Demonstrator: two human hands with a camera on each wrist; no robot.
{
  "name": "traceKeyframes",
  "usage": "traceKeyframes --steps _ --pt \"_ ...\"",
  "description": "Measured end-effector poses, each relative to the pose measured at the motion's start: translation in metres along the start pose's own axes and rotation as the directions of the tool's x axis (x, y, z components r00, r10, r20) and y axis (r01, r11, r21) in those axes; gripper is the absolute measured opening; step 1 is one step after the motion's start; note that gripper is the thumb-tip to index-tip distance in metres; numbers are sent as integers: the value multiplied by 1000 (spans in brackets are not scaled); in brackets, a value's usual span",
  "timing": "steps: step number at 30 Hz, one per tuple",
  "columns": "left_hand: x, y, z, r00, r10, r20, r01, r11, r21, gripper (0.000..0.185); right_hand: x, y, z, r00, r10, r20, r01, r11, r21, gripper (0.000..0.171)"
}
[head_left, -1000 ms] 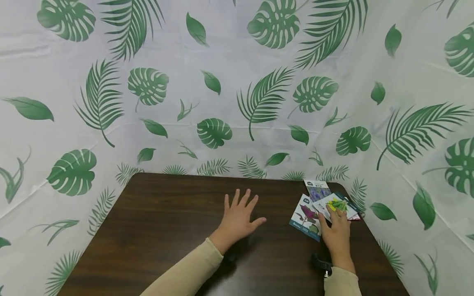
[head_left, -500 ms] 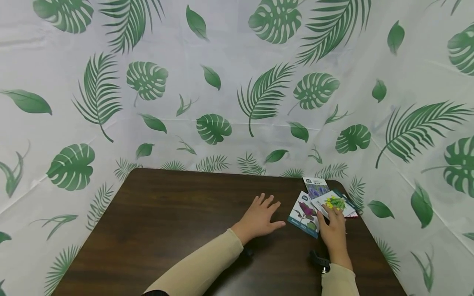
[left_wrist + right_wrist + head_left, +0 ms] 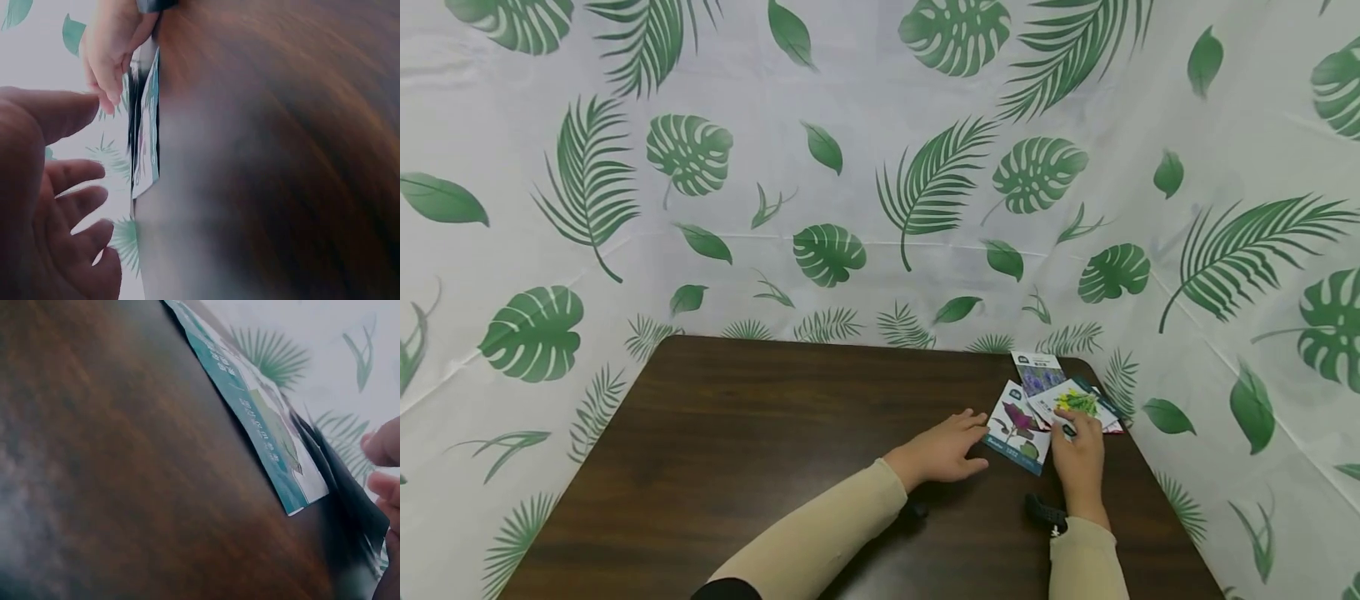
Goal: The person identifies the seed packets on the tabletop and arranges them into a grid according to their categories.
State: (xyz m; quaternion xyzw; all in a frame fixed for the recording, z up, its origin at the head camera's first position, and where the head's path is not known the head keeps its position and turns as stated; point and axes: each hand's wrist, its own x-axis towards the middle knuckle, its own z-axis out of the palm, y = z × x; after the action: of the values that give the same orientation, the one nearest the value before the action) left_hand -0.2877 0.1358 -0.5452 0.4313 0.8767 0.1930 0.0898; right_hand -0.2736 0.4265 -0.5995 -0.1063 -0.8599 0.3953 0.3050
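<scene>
Several plant-picture seed packets lie overlapping at the table's back right. My left hand (image 3: 942, 450) is spread palm down, fingertips right at the left edge of the packet with a purple-leaved plant (image 3: 1021, 427). In the left wrist view its fingers are parted, with nothing between them. Over the lower corner of the packet with yellow flowers (image 3: 1077, 400) is my right hand (image 3: 1081, 468), fingers loosely bent. A gap shows between its thumb and finger in the right wrist view, beside the dark packet edges. A packet with violet-blue flowers (image 3: 1040, 377) lies partly beneath the others.
The dark brown wooden table (image 3: 760, 417) fills the foreground. Around it hangs a white cloth (image 3: 850, 183) printed with green leaves. A black strap (image 3: 1045, 512) sits at my right wrist.
My left hand has moved right across the table to the purple-leaved packet. My right hand's fingers have bent more over the packets, which keep their places.
</scene>
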Motion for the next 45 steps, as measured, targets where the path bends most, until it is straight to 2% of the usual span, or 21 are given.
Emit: traceKeyframes --steps 3,5,10,13,17,23,28,32,38,42,45 --pt "5 4 4 997 59 46 -59 998 -7 68 3 1 1 1000 5 23 -4 999 -35 25" --pt "7 7 9 994 75 79 -76 997 7 69 4 2 2 998 20 63 -16 998 -68 27" --pt "6 12 17 992 26 123 -33 998 59 72 3 1 6 988 81 135 -64 990 -125 32" --pt "6 13 18 993 -2 119 -7 997 81 72 4 -1 8 981 111 159 -86 984 -154 33" --pt "7 13 16 993 -7 115 -5 994 106 69 6 -2 9 973 134 188 -100 979 -180 33" --pt "7 14 13 999 -37 36 30 984 178 64 5 0 8 974 125 191 -89 978 -186 32" --pt "5 13 13 993 -110 -31 114 973 203 63 3 2 6 978 110 179 -77 980 -185 33" --pt "5 13 12 978 -191 -79 203 958 204 64 2 1 5 978 109 179 -77 981 -177 34" --pt "2 10 13 943 -307 -125 326 927 183 67 0 -1 4 970 146 196 -110 977 -184 34" --pt "-1 6 17 927 -341 -159 367 912 184 63 1 3 3 972 133 193 -97 978 -184 33" --pt "0 2 21 921 -349 -176 379 907 184 59 1 5 1 974 132 186 -97 978 -187 32"
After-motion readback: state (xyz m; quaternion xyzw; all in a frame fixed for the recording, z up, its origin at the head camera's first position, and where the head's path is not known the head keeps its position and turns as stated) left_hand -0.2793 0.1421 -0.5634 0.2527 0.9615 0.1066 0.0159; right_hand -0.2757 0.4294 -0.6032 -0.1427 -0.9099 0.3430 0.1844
